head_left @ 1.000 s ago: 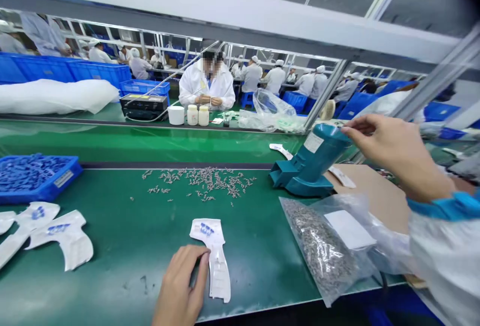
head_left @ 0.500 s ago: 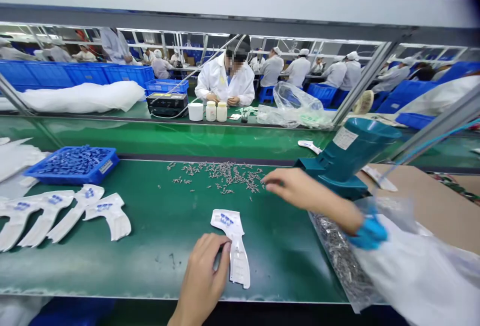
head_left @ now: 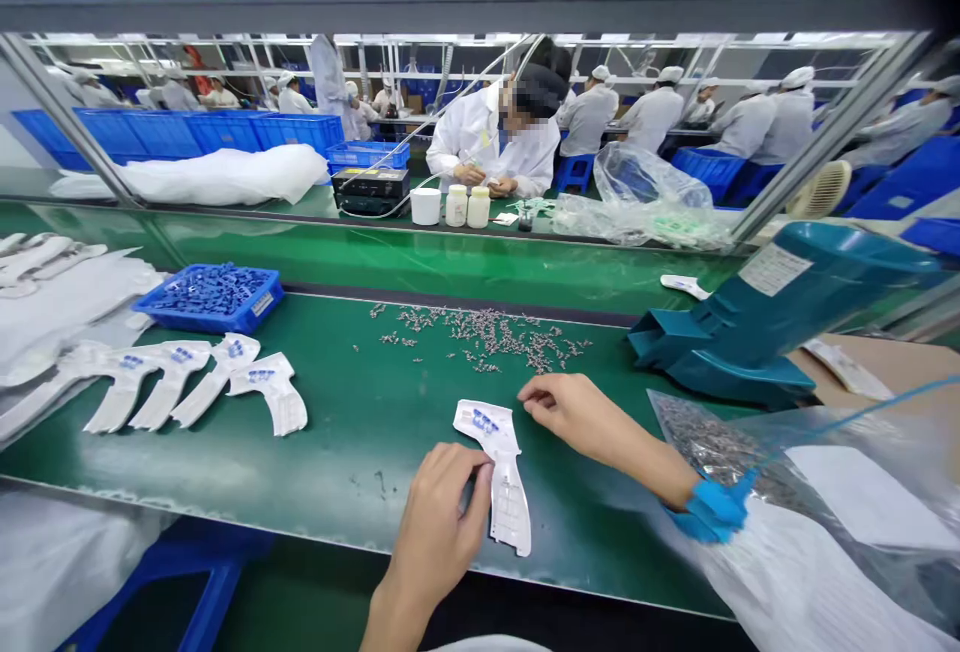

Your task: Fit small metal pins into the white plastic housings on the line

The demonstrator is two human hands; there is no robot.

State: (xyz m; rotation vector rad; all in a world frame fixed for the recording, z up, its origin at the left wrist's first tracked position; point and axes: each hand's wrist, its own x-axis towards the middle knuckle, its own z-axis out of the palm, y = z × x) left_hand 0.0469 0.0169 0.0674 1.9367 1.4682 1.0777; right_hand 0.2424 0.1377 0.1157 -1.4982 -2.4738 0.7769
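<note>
A white gun-shaped plastic shell half (head_left: pixel 510 492) lies on the green bench, with small blue parts at its upper end. My left hand (head_left: pixel 442 507) pinches its left edge between thumb and fingers. Just to the right of the shell's top is my right hand (head_left: pixel 574 414), its fingertips closed together; whatever they hold is too small or hidden. Beyond both hands spreads a loose pile of small metal screws (head_left: pixel 495 332). A blue wrist strap (head_left: pixel 712 510) with a cord circles my right wrist.
More white shell halves (head_left: pixel 274 392) lie in a row at left, near a blue tray (head_left: pixel 255 310) of small blue parts. A teal machine-like housing (head_left: pixel 750 322) stands at right beside a plastic bag of screws (head_left: pixel 697 437). A co-worker (head_left: pixel 495 137) sits across the bench.
My right hand has come back from the screw pile toward the shell's upper end. My left hand keeps its pinch on the shell. The camera view has shifted.
</note>
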